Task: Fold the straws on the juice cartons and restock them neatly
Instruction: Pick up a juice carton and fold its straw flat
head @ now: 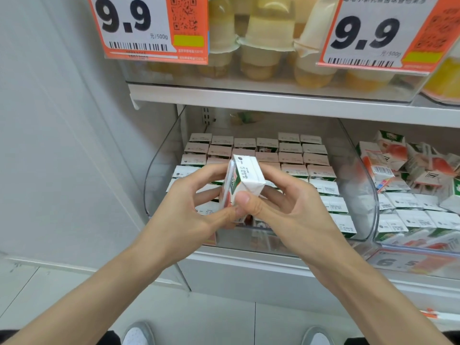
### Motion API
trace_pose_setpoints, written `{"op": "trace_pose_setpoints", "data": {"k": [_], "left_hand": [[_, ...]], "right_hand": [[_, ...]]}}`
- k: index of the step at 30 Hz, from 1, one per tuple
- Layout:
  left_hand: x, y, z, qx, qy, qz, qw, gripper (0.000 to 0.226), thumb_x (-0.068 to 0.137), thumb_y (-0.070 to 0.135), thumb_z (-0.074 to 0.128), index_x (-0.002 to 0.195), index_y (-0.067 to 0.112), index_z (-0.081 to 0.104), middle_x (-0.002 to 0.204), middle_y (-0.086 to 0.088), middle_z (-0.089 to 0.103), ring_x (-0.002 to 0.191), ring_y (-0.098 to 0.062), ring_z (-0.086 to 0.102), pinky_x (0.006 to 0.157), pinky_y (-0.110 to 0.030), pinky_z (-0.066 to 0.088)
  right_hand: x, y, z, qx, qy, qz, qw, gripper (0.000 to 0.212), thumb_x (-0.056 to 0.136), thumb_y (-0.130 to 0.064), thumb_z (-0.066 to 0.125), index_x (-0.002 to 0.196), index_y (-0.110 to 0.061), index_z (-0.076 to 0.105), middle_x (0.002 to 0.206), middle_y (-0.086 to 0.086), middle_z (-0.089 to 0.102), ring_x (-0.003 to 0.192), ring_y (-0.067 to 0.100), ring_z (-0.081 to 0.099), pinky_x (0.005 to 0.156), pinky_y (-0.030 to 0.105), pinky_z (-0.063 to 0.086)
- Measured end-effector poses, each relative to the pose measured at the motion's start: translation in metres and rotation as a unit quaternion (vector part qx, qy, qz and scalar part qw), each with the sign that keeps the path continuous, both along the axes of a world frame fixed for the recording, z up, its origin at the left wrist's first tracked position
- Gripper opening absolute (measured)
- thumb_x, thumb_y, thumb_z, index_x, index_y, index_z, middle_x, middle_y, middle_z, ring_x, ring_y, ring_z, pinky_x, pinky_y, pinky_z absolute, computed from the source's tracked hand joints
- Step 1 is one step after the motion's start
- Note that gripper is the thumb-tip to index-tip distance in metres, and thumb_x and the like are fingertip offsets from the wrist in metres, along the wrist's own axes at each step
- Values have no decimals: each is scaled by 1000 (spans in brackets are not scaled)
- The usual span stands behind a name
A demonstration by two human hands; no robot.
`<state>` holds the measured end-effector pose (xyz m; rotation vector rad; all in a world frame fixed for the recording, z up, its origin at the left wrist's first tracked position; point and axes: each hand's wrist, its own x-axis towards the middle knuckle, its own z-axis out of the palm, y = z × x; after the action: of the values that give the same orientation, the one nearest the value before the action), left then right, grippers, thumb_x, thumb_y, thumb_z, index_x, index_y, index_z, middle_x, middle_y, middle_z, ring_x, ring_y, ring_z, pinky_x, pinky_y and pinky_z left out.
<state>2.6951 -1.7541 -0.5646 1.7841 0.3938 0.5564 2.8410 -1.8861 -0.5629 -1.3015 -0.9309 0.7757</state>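
One juice carton (242, 180), nearly upright, is pinched between left hand (189, 210) and right hand (286, 207) above the near rows (333, 205) of the clear bin (159, 168).

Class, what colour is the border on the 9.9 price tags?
Orange; the left price tag shows it best, head view.
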Motion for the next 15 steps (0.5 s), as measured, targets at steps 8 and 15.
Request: {"op": "trace_pose_setpoints", "data": {"k": [8, 15], "left_hand": [[1, -1, 3, 90, 11, 58, 994, 54, 82, 17, 90, 120, 41, 60, 123, 25, 70, 105, -4, 75, 70, -28, 65], [-4, 21, 11, 187, 73, 61, 978, 57, 92, 13, 81, 134, 46, 59, 106, 23, 77, 116, 4, 68, 80, -14, 58]], "right_hand": [[7, 4, 1, 15, -87, -64, 994, 37, 94, -10, 79, 124, -32, 76, 110, -14, 81, 102, 7, 76, 87, 18, 59], [23, -2, -1, -11, -205, -35, 978, 38, 97, -11, 76, 125, -35, 68, 116, -20, 77, 111, 6, 72, 97, 21, 56]]}}
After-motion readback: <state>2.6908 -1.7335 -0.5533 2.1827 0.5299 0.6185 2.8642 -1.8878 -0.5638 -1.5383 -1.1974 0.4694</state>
